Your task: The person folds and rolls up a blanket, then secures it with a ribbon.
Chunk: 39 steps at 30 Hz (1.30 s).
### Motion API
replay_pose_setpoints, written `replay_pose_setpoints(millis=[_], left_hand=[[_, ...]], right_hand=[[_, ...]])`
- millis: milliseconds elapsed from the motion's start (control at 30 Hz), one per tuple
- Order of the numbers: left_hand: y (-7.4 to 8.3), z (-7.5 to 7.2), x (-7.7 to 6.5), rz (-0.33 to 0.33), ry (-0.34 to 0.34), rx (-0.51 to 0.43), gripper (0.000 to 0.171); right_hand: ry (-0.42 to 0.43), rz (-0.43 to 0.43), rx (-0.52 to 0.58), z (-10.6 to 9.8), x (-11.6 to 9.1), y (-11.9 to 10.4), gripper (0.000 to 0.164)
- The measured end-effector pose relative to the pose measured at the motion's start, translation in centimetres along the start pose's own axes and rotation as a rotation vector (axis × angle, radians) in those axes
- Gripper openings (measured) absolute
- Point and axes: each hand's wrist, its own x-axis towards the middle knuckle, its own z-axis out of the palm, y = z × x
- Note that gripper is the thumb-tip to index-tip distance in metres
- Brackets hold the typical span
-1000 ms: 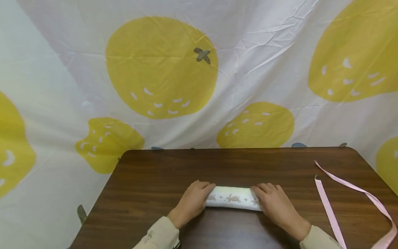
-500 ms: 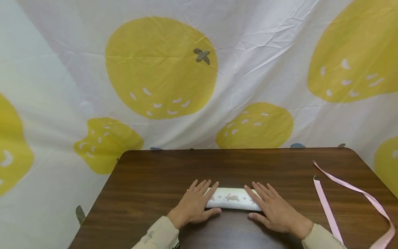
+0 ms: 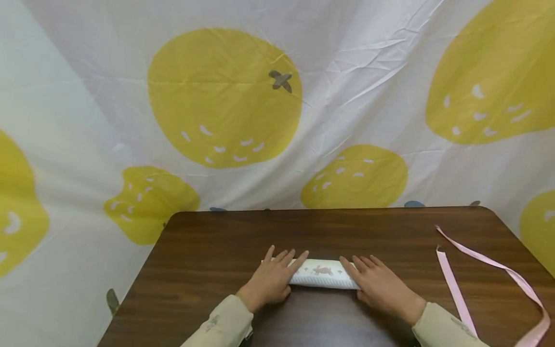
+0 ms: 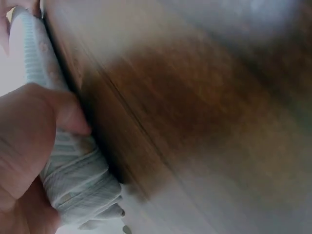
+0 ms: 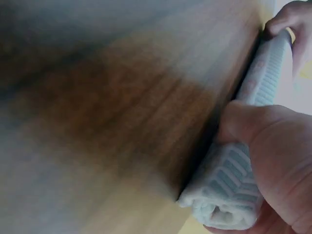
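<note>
A rolled white towel (image 3: 323, 274) with brown rabbit figures lies crosswise on the dark wooden table (image 3: 312, 323). My left hand (image 3: 269, 279) holds its left end, fingers laid over the top and thumb against the near side. At the other end my right hand (image 3: 381, 289) grips in the same way. The right wrist view shows the spiral end of the towel (image 5: 229, 214) beside the bent thumb. Folded layers show at the towel's other end (image 4: 87, 187) in the left wrist view. The fingertips on the far side are hidden in both wrist views.
Two stretches of pink ribbon, a straight one (image 3: 455, 289) and a curving one (image 3: 516, 272), lie on the table's right side. Behind the table hangs a white cloth (image 3: 347, 96) printed with yellow fruit.
A second ago both hands curled over the towel; half a second ago the fingers were spread with thumbs stretched out. Now the thumbs are drawn in against the towel, which sits slightly farther away.
</note>
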Motion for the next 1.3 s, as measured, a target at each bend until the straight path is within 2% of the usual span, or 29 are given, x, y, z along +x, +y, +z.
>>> replay_pose_setpoints(millis=[167, 300, 533, 700, 833, 933, 1000, 1133, 1300], left_hand=[[-0.4, 0.1, 0.9, -0.023, 0.075, 0.14, 0.091], [-0.9, 0.1, 2.1, -0.061, 0.141, 0.2, 0.087], [-2.2, 0.7, 4.5, -0.092, 0.195, 0.201, 0.085], [-3.1, 1.0, 5.8, -0.109, 0.199, 0.196, 0.084], [-3.4, 1.1, 6.1, -0.121, 0.103, 0.141, 0.082], [-3.5, 1.0, 6.0, -0.137, 0.021, 0.039, 0.077], [-3.5, 0.8, 5.9, -0.146, -0.01, -0.047, 0.076], [-3.3, 0.9, 5.8, -0.166, -0.019, -0.179, 0.068], [-2.9, 1.7, 6.2, -0.187, 0.009, -0.209, 0.061]], right_hand=[[0.061, -0.034, -0.11, 0.2, 1.1, 0.7, 0.083], [0.109, -0.032, -0.164, 0.5, 2.1, 1.9, 0.085], [0.128, -0.012, -0.204, 1.4, 3.7, 4.3, 0.076], [0.111, 0.037, -0.203, 2.0, 4.7, 5.0, 0.067], [0.055, 0.053, -0.223, 2.6, 5.3, 5.1, 0.061], [0.005, 0.053, -0.187, 2.7, 5.5, 5.1, 0.062], [-0.044, 0.068, -0.132, 2.5, 5.5, 5.1, 0.066], [-0.154, 0.11, 0.008, 2.0, 5.4, 5.0, 0.074], [-0.189, 0.158, 0.107, 1.9, 5.1, 4.9, 0.073]])
